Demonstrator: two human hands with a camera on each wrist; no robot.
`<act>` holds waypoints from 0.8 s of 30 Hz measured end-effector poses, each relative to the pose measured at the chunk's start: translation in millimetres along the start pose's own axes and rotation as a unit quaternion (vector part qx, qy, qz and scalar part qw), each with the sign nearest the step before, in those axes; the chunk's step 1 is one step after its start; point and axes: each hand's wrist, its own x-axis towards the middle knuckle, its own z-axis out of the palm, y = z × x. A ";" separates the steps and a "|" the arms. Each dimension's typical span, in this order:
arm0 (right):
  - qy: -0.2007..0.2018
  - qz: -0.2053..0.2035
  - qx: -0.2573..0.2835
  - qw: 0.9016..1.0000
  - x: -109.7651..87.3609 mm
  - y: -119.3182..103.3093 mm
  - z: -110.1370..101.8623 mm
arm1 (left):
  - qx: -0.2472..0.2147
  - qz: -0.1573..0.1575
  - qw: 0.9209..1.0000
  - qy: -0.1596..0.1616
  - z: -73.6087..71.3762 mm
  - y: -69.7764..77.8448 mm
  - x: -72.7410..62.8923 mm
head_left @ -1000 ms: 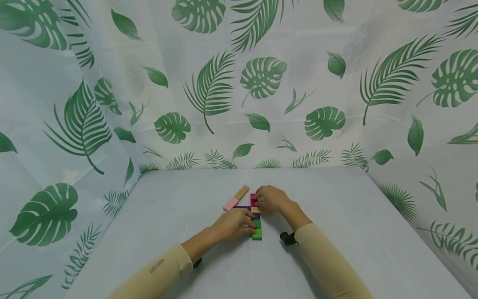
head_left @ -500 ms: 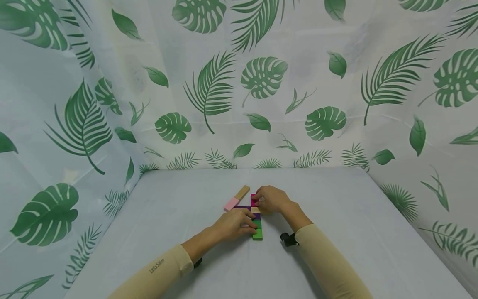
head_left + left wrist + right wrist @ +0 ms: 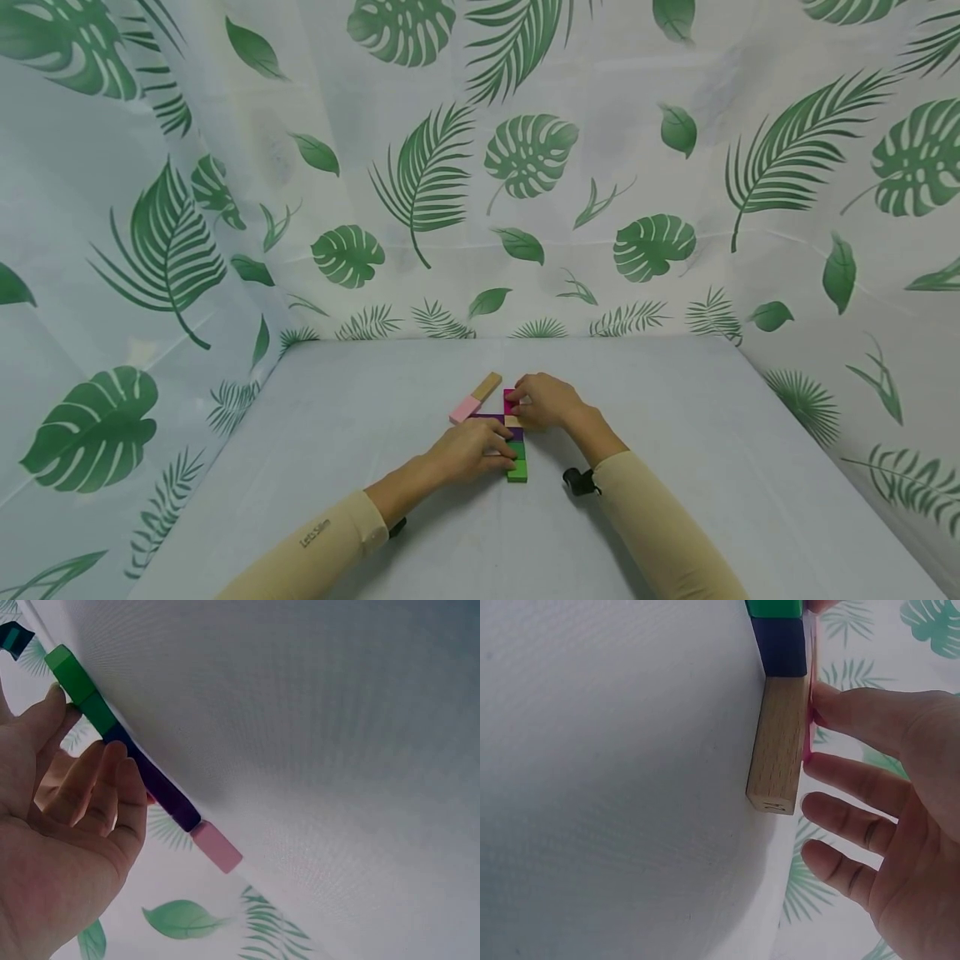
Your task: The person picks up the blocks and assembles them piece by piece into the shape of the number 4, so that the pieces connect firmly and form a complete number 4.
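Coloured blocks lie joined on the table. In the head view a light green block (image 3: pixel 517 473) is nearest, then a darker green block (image 3: pixel 519 450), a dark purple block (image 3: pixel 516 434), a pale wooden block (image 3: pixel 513 422) and a magenta block (image 3: pixel 508 392). Another purple block (image 3: pixel 491 416) runs leftward, partly behind my left hand (image 3: pixel 468 450). That hand's fingertips rest along the left side of the green and purple blocks. My right hand (image 3: pixel 551 400) pinches the magenta block between thumb and index finger; its other fingers (image 3: pixel 821 859) extend loosely in the right wrist view.
A pink block (image 3: pixel 464 409) and a tan wooden block (image 3: pixel 487 384) form a slanting line at the back left. White table cloth (image 3: pixel 375 392) spreads around the blocks. A leaf-patterned curtain (image 3: pixel 450 183) rises behind and at both sides.
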 end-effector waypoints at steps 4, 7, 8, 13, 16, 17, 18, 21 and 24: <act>0.005 -0.003 0.001 1.000 -0.9 1.5 -0.1 | -0.005 -0.003 1.000 0.002 -0.5 -0.2 0.8; 0.015 -0.008 -0.006 1.000 -2.2 3.1 -0.3 | -0.008 -0.004 1.000 0.002 -0.5 -0.7 1.4; 0.019 -0.009 -0.008 1.000 -2.7 3.6 -0.4 | -0.007 -0.004 1.000 0.002 -0.4 -0.7 1.6; 0.041 -0.013 -0.008 0.999 -3.9 6.2 -0.6 | 0.002 0.001 1.000 0.001 0.4 -1.5 1.9; 0.047 -0.012 -0.004 0.999 -4.8 6.5 -2.0 | 0.004 0.008 1.000 0.003 0.3 -1.7 1.8; 0.047 -0.012 -0.003 0.999 -5.2 6.3 -2.7 | 0.004 0.014 1.000 0.005 0.1 -2.0 1.9; 0.048 -0.011 -0.002 0.999 -5.4 6.3 -3.5 | 0.005 0.020 1.000 0.009 -0.1 -2.4 2.1; 0.048 -0.012 0.003 0.999 -6.7 6.0 -5.1 | 0.003 0.035 0.999 0.024 -2.0 -3.4 3.0; 0.050 -0.014 0.006 0.999 -8.6 5.8 -5.9 | -0.005 0.028 0.999 0.038 -6.7 -3.9 2.5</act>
